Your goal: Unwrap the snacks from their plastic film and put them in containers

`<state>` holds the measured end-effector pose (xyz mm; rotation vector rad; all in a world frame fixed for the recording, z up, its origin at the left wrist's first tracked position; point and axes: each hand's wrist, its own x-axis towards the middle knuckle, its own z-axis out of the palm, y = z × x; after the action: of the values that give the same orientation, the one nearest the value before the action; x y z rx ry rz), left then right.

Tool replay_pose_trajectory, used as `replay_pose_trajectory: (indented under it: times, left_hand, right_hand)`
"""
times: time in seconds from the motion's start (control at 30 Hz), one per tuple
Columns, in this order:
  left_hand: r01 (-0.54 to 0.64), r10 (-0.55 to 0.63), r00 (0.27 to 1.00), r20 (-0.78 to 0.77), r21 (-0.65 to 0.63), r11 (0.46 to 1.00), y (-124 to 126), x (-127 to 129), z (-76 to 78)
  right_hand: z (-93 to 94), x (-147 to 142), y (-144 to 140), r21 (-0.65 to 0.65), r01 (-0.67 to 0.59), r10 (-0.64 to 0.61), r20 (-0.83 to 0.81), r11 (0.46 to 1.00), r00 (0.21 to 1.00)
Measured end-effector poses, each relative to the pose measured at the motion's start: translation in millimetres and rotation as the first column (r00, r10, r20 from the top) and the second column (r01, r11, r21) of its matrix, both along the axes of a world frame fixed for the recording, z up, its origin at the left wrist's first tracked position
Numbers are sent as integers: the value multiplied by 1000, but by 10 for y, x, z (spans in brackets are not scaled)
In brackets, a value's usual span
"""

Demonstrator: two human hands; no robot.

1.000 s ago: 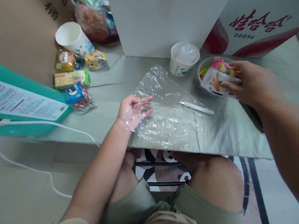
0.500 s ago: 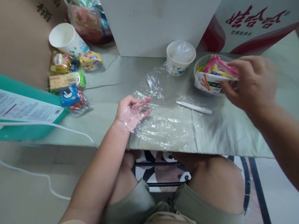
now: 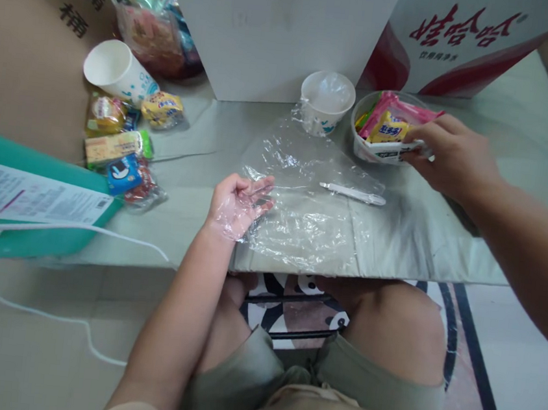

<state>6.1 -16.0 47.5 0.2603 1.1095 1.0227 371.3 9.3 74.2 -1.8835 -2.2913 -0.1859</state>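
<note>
Left hand [image 3: 235, 206] palm-up, right hand [image 3: 448, 155] pinching

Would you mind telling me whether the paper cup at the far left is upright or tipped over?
Tipped over: the paper cup lies on its side, open mouth facing left.

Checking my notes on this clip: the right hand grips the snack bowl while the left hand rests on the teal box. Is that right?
Not quite. The head view shows the left hand resting palm-up on the clear plastic sheet, not on the teal box. The right hand does grip the snack bowl.
</note>
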Motion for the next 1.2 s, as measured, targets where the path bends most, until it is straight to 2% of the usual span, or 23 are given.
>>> replay_pose_trajectory:
  times: [0.1, 0.27, 0.4, 0.5, 0.57, 0.63, 0.67, 0.7, 0.73, 0.77, 0.8, 0.87, 0.97, 1.03, 1.1, 1.17, 1.2]
  left_hand:
    - [1, -1, 1000, -4, -3, 1000, 6, 0, -2]
    - [10, -10, 1000, -6, -8, 1000, 12, 16, 19]
    - [14, -14, 1000, -8, -12, 1000, 10, 14, 31]
    - [6, -6, 1000, -12, -13, 1000, 3, 9, 32]
    - [-2, 2, 1000, -2, -13, 1000, 1, 2, 25]
    - [-1, 1, 1000, 11, -8, 1000, 5, -10, 13]
    - [1, -1, 1000, 15, -4, 1000, 8, -17, 6]
    - [-1, 1, 1000, 16, 0, 1000, 13, -25, -1]
    - [-4, 4, 1000, 15, 4, 1000, 17, -31, -6]
    - [-10, 10, 1000, 15, 8, 1000, 20, -36, -9]
    - [-15, 15, 1000, 15, 11, 1000, 21, -37, -10]
    - [-23, 23, 1000, 15, 12, 1000, 15, -31, -6]
    - [-22, 22, 1000, 19, 1, 1000, -5, -11, 9]
    - [-33, 33, 999, 10, 2, 999, -7, -11, 17]
    - [-34, 34, 999, -32, 8, 999, 12, -42, 16]
    - [-5, 5, 993, -121, 3, 1000, 46, -110, -2]
    - [8, -4, 985, -173, 20, 1000, 62, -154, -20]
  right_hand:
    - [20, 29, 14, 4, -33, 32, 43, 999, 999]
    - [51, 37, 98, -37, 66, -63, 92, 997, 994]
    - [1, 96, 286, -94, 47, -37, 103, 994, 994]
    - [34, 145, 320, -84, 53, -42, 131, 995, 991]
    - [120, 113, 180, 6, 58, -58, 94, 998, 994]
    - [195, -1, -110, 196, 43, -39, -24, 980, 999]
    - [200, -87, -295, 308, 31, 3, -112, 951, 994]
    - [171, -185, -493, 392, -9, 93, -196, 920, 976]
    - [104, -290, -690, 401, -117, 235, -259, 909, 937]
    - [1, -394, -871, 365, -225, 358, -353, 903, 865]
    - [-132, -491, -1027, 319, -301, 419, -423, 899, 803]
    - [-430, -652, -1231, 225, -362, 426, -436, 905, 793]
    - [-728, -806, -1272, 252, -310, 388, -377, 917, 841]
    - [-725, -889, -1204, 318, -268, 386, -404, 909, 829]
    - [-607, -978, -1146, 317, -254, 389, -503, 914, 772]
    - [-491, -1064, -1147, 222, -224, 315, -679, 949, 663]
    - [-465, -1094, -1172, 156, -189, 238, -778, 970, 581]
